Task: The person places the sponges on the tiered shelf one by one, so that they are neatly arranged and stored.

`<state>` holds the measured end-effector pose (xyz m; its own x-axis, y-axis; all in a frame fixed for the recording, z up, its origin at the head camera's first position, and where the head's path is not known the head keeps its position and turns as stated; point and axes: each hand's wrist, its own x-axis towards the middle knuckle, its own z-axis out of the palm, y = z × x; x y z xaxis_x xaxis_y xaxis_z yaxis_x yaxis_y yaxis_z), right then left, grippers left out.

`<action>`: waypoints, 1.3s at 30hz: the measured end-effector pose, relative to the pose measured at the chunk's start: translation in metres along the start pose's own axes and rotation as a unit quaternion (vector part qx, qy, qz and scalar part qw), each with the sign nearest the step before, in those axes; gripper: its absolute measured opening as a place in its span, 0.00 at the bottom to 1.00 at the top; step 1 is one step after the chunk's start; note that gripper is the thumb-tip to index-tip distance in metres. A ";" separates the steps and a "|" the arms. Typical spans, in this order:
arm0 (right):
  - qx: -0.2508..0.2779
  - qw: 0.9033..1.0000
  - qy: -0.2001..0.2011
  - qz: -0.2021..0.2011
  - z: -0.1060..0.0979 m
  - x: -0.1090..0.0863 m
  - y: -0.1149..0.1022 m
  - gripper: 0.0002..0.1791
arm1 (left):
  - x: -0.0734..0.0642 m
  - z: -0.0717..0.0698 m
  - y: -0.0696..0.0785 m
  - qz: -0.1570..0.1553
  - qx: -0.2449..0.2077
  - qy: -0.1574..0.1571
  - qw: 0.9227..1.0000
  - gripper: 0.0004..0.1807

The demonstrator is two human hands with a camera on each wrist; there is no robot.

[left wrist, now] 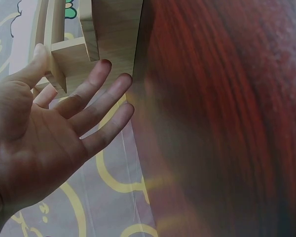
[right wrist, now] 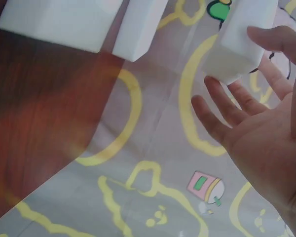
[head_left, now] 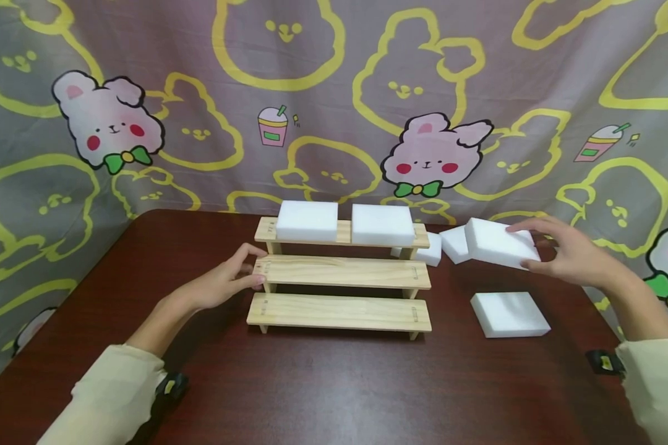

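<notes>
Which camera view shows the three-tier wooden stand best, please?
The head view, where the wooden stand shows all three tiers. The left wrist view catches only a cropped part; the right wrist view, none.

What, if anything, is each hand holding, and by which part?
Right hand: a white block, by its right end. Left hand: the middle wooden shelf, by its left end.

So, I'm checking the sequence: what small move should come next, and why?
Probably bring the held block leftward over the middle shelf: the right hand grips it, two blocks take up most of the top shelf, and the left hand holds the middle shelf's left end, which should help steady it.
</notes>
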<state>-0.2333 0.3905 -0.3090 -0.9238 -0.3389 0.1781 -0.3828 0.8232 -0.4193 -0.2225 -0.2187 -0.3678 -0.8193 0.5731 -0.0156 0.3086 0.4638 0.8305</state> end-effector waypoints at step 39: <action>0.091 0.981 -0.049 -0.162 0.008 -0.001 -0.071 0.38 | 0.000 0.000 0.001 -0.003 -0.004 -0.002 1.000 0.25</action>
<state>-0.2055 0.3283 -0.2864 -0.7465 -0.6184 0.2455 -0.6422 0.5731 -0.5090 -0.2223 -0.2184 -0.3668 -0.8197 0.5723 -0.0230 0.2991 0.4619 0.8349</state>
